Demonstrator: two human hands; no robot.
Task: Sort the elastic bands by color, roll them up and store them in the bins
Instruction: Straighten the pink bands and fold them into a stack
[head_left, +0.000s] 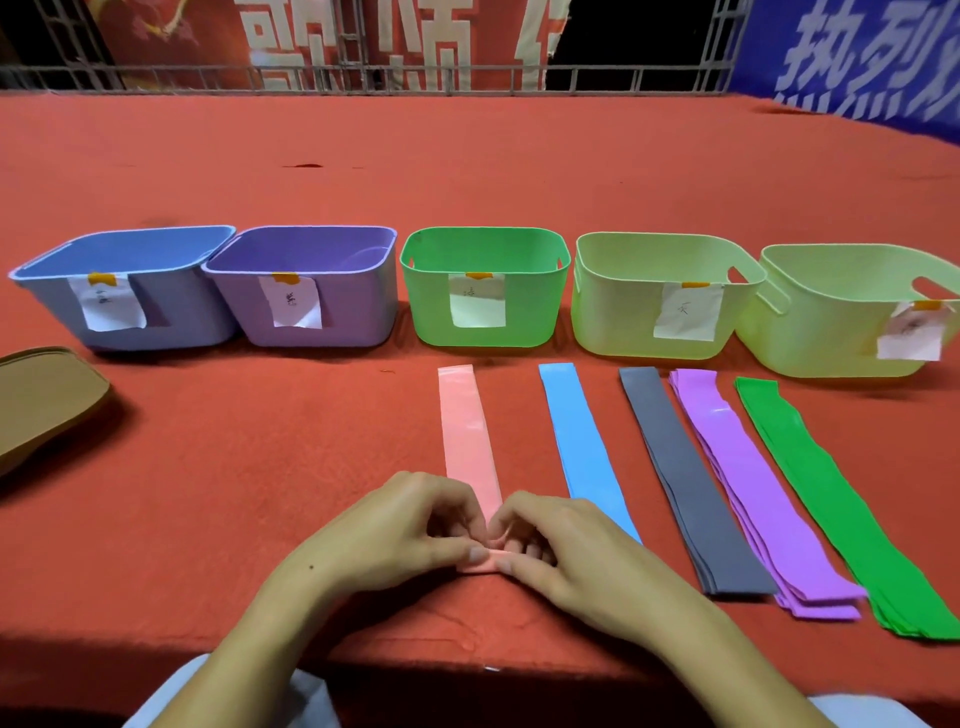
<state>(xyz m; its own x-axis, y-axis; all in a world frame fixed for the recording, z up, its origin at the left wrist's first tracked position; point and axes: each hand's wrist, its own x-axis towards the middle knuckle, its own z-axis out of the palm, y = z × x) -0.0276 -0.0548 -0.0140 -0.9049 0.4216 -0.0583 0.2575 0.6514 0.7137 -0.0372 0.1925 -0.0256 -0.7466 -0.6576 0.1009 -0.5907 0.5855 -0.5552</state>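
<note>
A brown lid (44, 395) is seen at the far left of the red table (260, 467), partly cut off by the frame edge. Behind it, five bins are lined up in a row, each with a paper label taped to its front: a blue bin (130, 291), a purple bin (306, 286) touching it, a green bin (483, 286) set apart, then a pale bin (660, 296) and a second pale bin (841, 317) that touch or nearly touch. What the bins hold cannot be told from this angle.

In front of the bins, the bands are laid flat in parallel strips running away from the table's near edge. The pink band (467, 431) is laid before the green bin, and its near end is being rolled: the left hand (400, 530) and the right hand (566, 545) are brought together over it, fingers curled, with thumbs and fingertips pinched on the small pink roll against the cloth. Just beside the right hand, the blue band (584, 441) is laid out. Next the grey bands (685, 478) are stacked, then the purple bands (753, 493) in a fanned stack partly touching the grey, and the green bands (831, 499) are piled at the far right, their near end cut off by the frame.
</note>
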